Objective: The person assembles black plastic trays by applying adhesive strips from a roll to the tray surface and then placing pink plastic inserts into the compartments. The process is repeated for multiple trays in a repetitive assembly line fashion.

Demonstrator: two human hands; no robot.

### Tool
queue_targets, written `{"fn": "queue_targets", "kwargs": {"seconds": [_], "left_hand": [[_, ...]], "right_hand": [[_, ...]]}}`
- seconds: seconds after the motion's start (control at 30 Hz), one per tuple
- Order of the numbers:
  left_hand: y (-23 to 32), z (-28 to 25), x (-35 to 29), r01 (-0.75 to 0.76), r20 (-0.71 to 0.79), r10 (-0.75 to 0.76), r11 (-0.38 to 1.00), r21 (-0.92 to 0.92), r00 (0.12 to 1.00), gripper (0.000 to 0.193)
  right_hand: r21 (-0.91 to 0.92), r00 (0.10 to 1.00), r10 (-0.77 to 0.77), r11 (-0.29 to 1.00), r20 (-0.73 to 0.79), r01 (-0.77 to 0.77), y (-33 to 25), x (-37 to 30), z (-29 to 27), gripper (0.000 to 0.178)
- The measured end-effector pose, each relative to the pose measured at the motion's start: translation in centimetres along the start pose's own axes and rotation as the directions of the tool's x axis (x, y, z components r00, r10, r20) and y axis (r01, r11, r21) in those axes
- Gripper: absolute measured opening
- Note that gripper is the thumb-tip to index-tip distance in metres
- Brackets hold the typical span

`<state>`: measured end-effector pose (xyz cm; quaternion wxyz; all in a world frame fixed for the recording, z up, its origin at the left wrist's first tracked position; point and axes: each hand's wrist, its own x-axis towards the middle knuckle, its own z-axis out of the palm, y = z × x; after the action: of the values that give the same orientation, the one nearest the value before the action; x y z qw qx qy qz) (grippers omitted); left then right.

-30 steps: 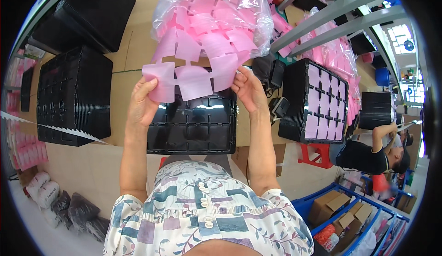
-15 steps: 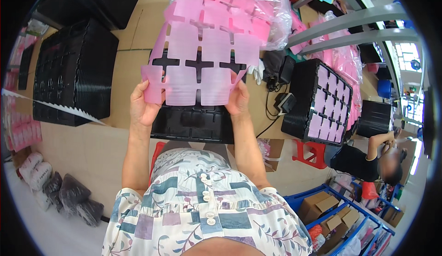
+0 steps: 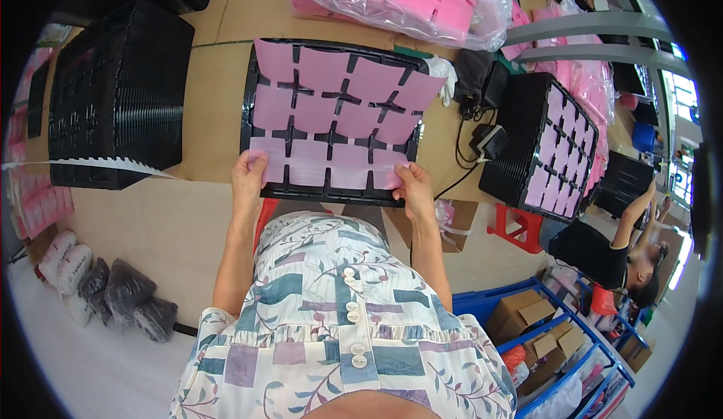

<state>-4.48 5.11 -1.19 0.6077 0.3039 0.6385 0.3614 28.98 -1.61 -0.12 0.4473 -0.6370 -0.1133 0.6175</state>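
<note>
A thin pink die-cut sheet (image 3: 310,114) with cross-shaped cutouts lies over a black plastic tray (image 3: 286,191) on the table in front of me. My left hand (image 3: 248,178) pinches the sheet's near left corner between thumb and fingers. At the near right corner, my right hand (image 3: 414,188) grips the sheet the same way. The tray's dark ribs show through the cutouts. On the far right the sheet's corner sticks out past the tray's rim and looks lifted.
Stacked black trays (image 3: 113,102) stand at the left. Another tray stack (image 3: 557,148), topped with pink, is at the right beside a black power adapter (image 3: 489,142) and cables. Plastic-wrapped pink sheets (image 3: 407,1) lie beyond my tray. A co-worker (image 3: 602,257) is at far right.
The pink sheet has come down and toward me from above the tray and now lies over it. Both hands have lowered with it, still holding its near corners.
</note>
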Motion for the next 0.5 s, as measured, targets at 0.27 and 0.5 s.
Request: {"fn": "queue_targets", "kwargs": {"seconds": [0.27,0.5], "left_hand": [[1.9,1.3,0.9,-0.021,-0.094,0.024,0.999,0.034,0.995,0.010],[-0.8,-1.3,1.5,-0.252,0.020,0.276,0.842,0.476,0.961,0.021]], "right_hand": [[-0.108,0.996,-0.050,0.993,-0.076,0.042,-1.1,0.6,0.7,0.014],[-0.505,0.983,-0.161,0.858,-0.090,0.094,-0.2,-0.1,-0.1,0.021]]}}
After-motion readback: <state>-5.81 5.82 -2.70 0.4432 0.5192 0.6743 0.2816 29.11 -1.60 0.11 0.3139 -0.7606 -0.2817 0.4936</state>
